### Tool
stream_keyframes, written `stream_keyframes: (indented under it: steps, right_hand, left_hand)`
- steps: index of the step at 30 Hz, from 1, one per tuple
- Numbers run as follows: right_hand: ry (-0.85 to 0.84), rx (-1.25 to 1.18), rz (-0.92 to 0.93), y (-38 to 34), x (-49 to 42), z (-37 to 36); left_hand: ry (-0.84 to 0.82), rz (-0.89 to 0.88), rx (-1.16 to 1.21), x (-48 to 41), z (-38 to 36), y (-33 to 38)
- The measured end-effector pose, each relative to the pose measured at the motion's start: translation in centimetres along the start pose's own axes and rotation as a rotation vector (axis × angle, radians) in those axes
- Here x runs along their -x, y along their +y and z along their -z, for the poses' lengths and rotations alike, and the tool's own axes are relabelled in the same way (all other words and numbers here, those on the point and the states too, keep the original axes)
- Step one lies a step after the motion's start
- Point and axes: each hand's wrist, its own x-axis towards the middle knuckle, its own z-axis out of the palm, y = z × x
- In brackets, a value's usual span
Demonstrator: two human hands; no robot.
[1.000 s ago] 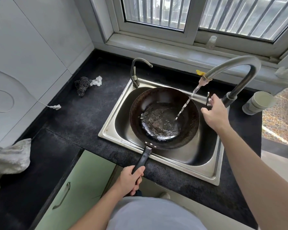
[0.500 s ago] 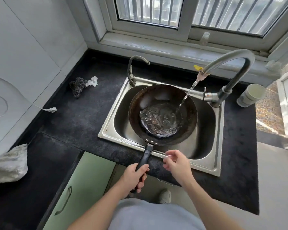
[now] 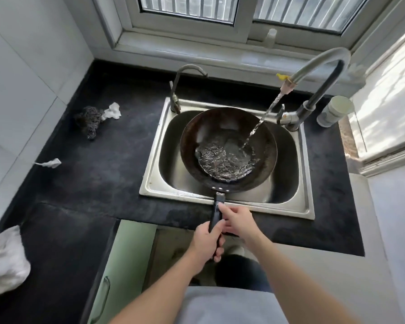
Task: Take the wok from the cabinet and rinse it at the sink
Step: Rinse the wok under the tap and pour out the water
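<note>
A dark round wok (image 3: 228,127) sits over the steel sink (image 3: 305,183), its black handle pointing toward me. Water streams from the tall curved faucet (image 3: 323,64) into the wok and pools in its bottom. My left hand (image 3: 206,242) grips the near end of the handle. My right hand (image 3: 237,220) rests on the handle just ahead of the left, fingers wrapped over it.
A smaller second tap (image 3: 177,90) stands at the sink's back left. A steel scourer with a white rag (image 3: 91,118) lies on the black counter (image 3: 98,174). A white cup (image 3: 334,111) stands right of the faucet. An open green cabinet door (image 3: 119,265) hangs below.
My right hand left the faucet lever, came down to the front of the sink and now holds the wok handle beside my left hand. Water has kept filling the wok.
</note>
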Motion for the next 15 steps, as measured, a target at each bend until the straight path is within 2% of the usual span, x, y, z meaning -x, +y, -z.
stream_keyframes:
  steps: [6,10,15]
  right_hand:
    - [-0.051,-0.321,-0.097,-0.5,-0.4,-2.2]
    - [-0.079,-0.326,-0.091,0.3,-0.9,-2.6]
    - [-0.114,-0.483,-0.056,1.0,-0.8,-2.7]
  left_hand:
    - [0.015,-0.003,-0.027,0.2,0.5,0.4]
    - [0.041,-0.007,-0.033,1.2,-0.2,0.0]
    - [0.085,-0.015,0.038,1.9,-1.6,-0.4]
